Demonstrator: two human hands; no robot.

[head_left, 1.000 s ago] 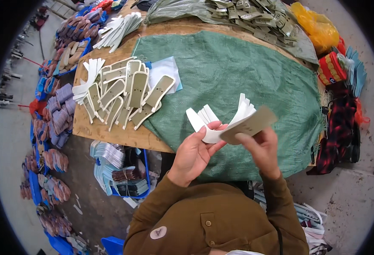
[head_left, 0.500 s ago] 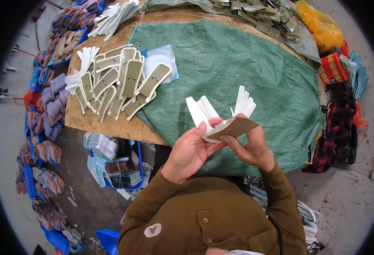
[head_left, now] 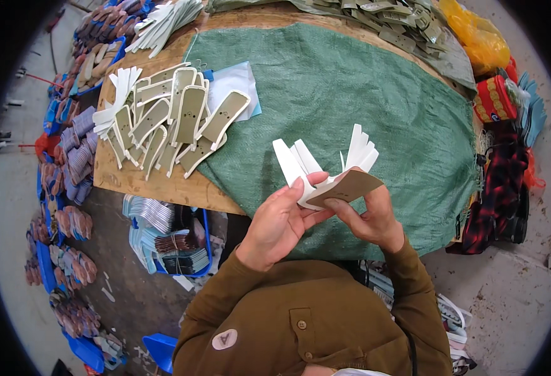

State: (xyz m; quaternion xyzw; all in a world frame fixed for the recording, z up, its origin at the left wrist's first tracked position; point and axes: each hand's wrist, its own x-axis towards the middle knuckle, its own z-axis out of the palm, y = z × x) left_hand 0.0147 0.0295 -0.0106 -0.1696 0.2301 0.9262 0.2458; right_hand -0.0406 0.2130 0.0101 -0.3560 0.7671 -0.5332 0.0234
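We held a fan of white strips (head_left: 300,164) in our left hand (head_left: 280,220) while our right hand (head_left: 370,216) pinched what seemed a tan insole board (head_left: 345,187) above the green-covered tabletop (head_left: 350,94).

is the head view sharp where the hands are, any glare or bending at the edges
Head view: both hands, left hand and right hand, and the brown insole piece look sharp; light is soft, with no glare on the green cloth; the wooden table edge bows and the corners go black.

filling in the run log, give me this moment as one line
left hand: holds white strips | right hand: holds tan insole piece | below: green cloth | left: laid-out insoles
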